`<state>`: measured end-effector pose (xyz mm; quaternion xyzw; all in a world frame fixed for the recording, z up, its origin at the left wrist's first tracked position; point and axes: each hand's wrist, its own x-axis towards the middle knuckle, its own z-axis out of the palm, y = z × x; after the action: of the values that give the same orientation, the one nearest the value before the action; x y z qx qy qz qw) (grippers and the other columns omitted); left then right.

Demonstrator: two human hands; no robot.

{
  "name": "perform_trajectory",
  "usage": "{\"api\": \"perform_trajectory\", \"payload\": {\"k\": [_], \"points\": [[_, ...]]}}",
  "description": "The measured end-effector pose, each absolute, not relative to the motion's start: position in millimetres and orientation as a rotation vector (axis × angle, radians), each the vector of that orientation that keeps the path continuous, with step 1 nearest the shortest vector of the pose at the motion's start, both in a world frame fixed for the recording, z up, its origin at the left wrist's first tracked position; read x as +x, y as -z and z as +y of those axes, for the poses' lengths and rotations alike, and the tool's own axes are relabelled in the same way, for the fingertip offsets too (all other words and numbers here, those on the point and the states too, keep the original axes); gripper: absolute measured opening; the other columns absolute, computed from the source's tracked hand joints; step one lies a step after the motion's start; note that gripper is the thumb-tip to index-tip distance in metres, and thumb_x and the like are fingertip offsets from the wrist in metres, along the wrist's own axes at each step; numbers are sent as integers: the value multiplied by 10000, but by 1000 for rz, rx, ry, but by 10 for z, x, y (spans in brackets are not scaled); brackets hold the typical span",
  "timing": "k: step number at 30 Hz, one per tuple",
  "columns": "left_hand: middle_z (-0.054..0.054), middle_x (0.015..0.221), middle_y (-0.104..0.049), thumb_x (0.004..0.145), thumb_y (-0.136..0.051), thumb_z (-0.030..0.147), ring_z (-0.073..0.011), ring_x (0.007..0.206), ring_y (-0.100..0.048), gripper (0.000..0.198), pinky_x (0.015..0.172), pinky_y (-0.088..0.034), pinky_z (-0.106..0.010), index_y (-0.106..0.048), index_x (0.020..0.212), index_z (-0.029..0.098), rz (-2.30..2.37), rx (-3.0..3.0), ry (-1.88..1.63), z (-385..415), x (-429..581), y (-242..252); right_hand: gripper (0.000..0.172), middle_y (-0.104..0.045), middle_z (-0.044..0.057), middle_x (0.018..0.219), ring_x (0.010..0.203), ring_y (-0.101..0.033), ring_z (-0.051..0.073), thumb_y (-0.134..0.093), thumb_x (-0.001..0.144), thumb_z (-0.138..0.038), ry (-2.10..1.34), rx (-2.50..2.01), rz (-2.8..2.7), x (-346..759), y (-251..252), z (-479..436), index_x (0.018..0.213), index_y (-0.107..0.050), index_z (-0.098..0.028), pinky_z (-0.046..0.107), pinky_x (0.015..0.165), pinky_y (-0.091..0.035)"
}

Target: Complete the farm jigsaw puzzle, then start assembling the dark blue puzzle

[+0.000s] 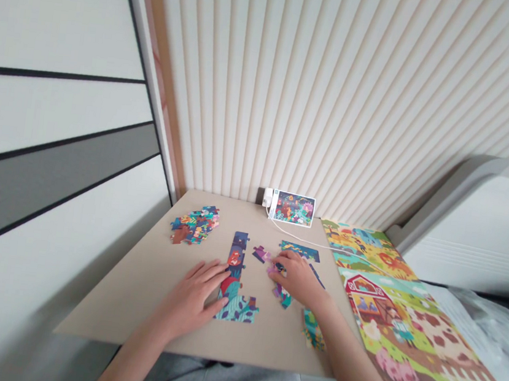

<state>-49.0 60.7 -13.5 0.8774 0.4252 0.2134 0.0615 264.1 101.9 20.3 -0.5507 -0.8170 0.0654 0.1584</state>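
My left hand (pixel 189 303) lies flat with fingers stretched out, its fingertips on the left edge of a joined strip of puzzle pieces (pixel 239 244). The strip runs toward me and turns right at its near end, with a red and orange figure on dark blue. To its right, my right hand (pixel 301 281) is bent over loose purple and teal pieces, thumb and fingers closed on a puzzle piece (pixel 278 267) mostly hidden beneath them. A separate pink and purple piece (pixel 261 254) lies between the strip and that hand. Blue joined pieces (pixel 301 251) lie just beyond my right hand.
A heap of loose pieces (pixel 195 224) sits at the table's (pixel 130 299) back left. A small picture card (pixel 292 208) leans beside a white charger (pixel 267 197), whose cable (pixel 297 238) runs right. Teal-green pieces (pixel 313 330) lie under my right forearm. A farm puzzle (pixel 413 333) and an animal puzzle (pixel 365 248) cover the right side.
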Motion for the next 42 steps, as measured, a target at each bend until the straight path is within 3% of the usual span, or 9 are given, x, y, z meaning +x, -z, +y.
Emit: {"api": "perform_trajectory", "payload": {"k": [11, 16, 22, 27, 34, 42], "points": [[-39, 1542, -486, 991, -521, 409, -270, 1438, -415, 503, 1226, -321, -519, -485, 1474, 275, 1299, 2662, -573, 601, -483, 98, 340, -681, 71, 1213, 1143, -622, 232, -699, 894, -310, -433, -1387, -2204, 2614, -154, 881, 1232, -708, -275, 381, 1023, -476], [-43, 1542, -485, 988, -525, 422, -273, 1436, -419, 521, 1227, -321, -518, -474, 1485, 273, 1301, 2660, -573, 599, -480, 97, 385, -676, 67, 1161, 1121, -611, 239, -697, 904, -429, -378, -1412, -2223, 2629, -175, 858, 1263, -692, -289, 383, 1023, -459], [-39, 1529, -501, 977, -541, 416, -278, 1422, -440, 517, 1224, -329, -511, -493, 1475, 283, 1301, 2651, -602, 598, -483, 97, 301, -680, 77, 1124, 1076, -609, 236, -525, 1010, -401, -211, -1509, -2170, 2554, -143, 972, 1195, -716, -261, 381, 983, -455], [-36, 1539, -489, 982, -533, 415, -275, 1429, -429, 523, 1224, -330, -515, -479, 1485, 283, 1311, 2654, -569, 600, -481, 101, 278, -663, 70, 1234, 1166, -576, 244, -578, 979, -368, -170, -1487, -2226, 2396, -116, 1087, 1210, -703, -274, 391, 1028, -422], [-47, 1527, -504, 977, -544, 410, -288, 1420, -440, 541, 1214, -345, -525, -467, 1498, 288, 1297, 2655, -607, 604, -478, 108, 132, -698, 53, 1113, 1075, -620, 218, -659, 923, -284, -227, -1481, -2238, 2357, -120, 1056, 1031, -723, -240, 360, 990, -434], [-39, 1547, -477, 999, -506, 430, -272, 1441, -412, 522, 1226, -322, -528, -455, 1499, 286, 1313, 2683, -527, 600, -484, 104, 341, -694, 48, 1192, 1133, -611, 225, -674, 891, -248, -338, -1278, -2314, 2465, -203, 863, 1231, -674, -266, 375, 1042, -427]]}}
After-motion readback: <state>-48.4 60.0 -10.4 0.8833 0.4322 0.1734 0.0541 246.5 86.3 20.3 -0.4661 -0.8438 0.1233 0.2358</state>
